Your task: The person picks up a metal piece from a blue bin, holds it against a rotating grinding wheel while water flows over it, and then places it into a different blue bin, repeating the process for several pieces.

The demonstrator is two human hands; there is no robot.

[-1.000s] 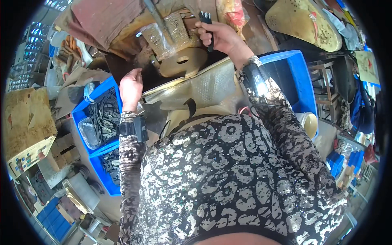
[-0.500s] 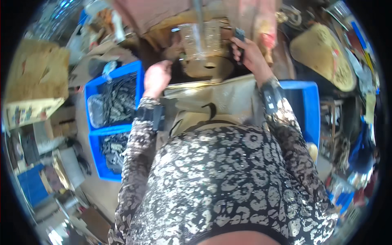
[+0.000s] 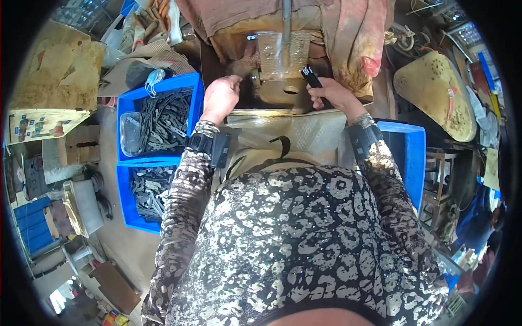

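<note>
My right hand point(image 3: 338, 98) is closed round a small bundle of thin black metal strips point(image 3: 311, 79), whose ends stick out up and to the left. The bundle is over the right part of a wet, brown-stained machine basin point(image 3: 272, 93). My left hand point(image 3: 222, 98) is at the basin's left side, its thumb and fingers pressed together; what they hold, if anything, I cannot make out. Between my hands, beyond them, is a wet, shiny brown block point(image 3: 283, 54) under a metal pipe point(image 3: 286, 22). A round hole point(image 3: 291, 90) shows in the plate in front of it.
On the left are two blue bins, the far bin point(image 3: 163, 117) and the near bin point(image 3: 149, 198), both with many dark metal strips. Another blue bin point(image 3: 402, 157) stands at my right. Stained cloth point(image 3: 353, 38) drapes the machine; plastic sheeting point(image 3: 293, 130) covers its front.
My right hand has come back toward me with the bundle, which now tilts to the left. My left hand stays near the basin's left side. The view has shifted slightly.
</note>
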